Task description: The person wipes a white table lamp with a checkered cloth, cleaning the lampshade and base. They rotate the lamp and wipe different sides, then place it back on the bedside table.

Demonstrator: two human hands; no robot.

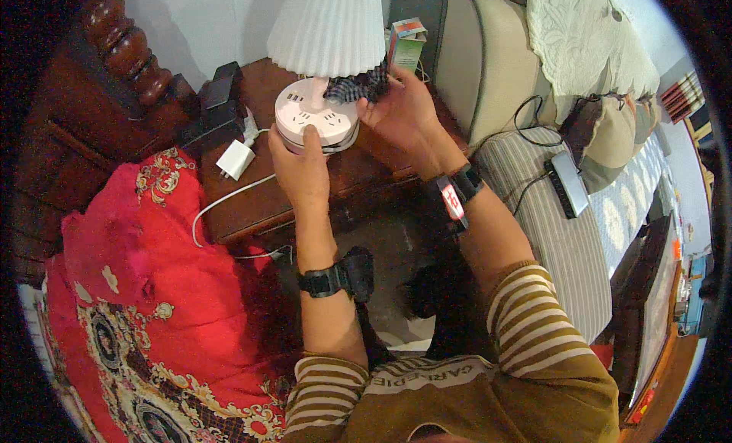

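A table lamp with a pleated white shade [329, 31] and a round white base with power outlets [311, 114] stands on a dark wooden nightstand [251, 205]. My left hand [300, 163] grips the near left side of the base, its thumb on the top edge. At the right of the base, my right hand [403, 103] is raised beside a dark checked cloth [351, 88] that lies against the lamp's stem under the shade. The fingers seem to touch the cloth, but their grip on it is partly hidden. A cord is wound beneath the base's top.
A white charger plug [235, 159] with a cable lies left of the lamp, near a black box-like object [220, 94]. Behind my right hand stands a small carton [406, 45]. Red patterned bedding [171, 260] is at left; a striped cushion [549, 225] holds a corded device [567, 184].
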